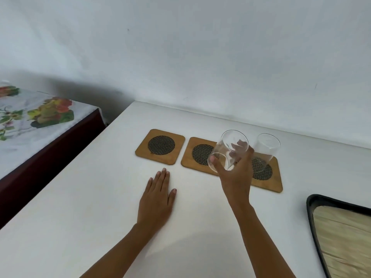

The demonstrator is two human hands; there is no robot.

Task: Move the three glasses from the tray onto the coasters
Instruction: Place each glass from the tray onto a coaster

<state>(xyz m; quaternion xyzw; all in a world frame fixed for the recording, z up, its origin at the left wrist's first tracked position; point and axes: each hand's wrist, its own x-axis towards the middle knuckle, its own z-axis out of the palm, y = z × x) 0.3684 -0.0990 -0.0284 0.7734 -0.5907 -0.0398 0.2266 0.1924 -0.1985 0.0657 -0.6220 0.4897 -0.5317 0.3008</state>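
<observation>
Glass (228, 150) gripped in right hand (236, 177) hides mid coaster (197, 155) (left hand (155, 199) flat, empty); tray (313, 203) cut off.

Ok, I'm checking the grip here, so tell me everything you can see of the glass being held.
The held glass is a clear, empty, straight-walled tumbler, seemingly plain glass. The right hand grips its lower part, fingers showing through the wall. It is tilted, rim up and towards the camera, in the air over the middle coaster, touching nothing else.
</observation>
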